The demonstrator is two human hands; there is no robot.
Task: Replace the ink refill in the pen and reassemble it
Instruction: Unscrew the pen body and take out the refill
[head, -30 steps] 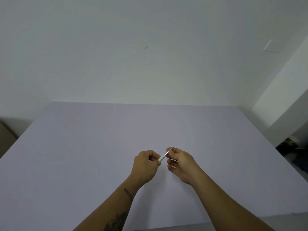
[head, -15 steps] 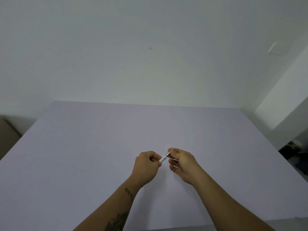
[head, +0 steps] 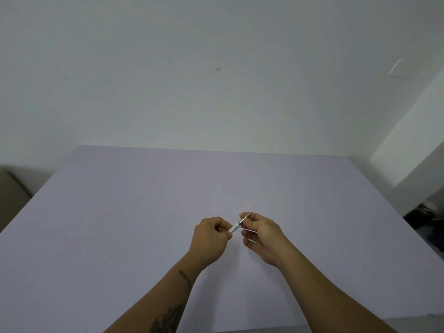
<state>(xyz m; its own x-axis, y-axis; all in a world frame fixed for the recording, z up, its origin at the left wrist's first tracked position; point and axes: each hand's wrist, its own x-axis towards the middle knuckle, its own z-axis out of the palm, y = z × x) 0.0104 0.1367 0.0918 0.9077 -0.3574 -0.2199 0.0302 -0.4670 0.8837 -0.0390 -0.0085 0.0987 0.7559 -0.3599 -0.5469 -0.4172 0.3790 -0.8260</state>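
Note:
A slim white pen [head: 236, 226] with a silvery tip end is held between both hands just above the pale lilac table [head: 125, 212]. My left hand [head: 211, 239] is closed around the pen's white barrel end. My right hand [head: 260, 234] pinches the metallic tip end between thumb and forefinger, and the point sticks out past the fingertips. Thin pale strips, possibly a refill, show under the right hand's lower fingers; I cannot tell what they are. Most of the barrel is hidden inside the left fist.
The table runs to a white wall at the back. A brown box [head: 10, 195] stands off the left edge. Dark clutter [head: 427, 212] lies on the floor past the right edge. The table's near edge is at the bottom right.
The hands hold much the same pose on the pen. The view has shifted slightly; the hands sit a little lower and left relative to the table.

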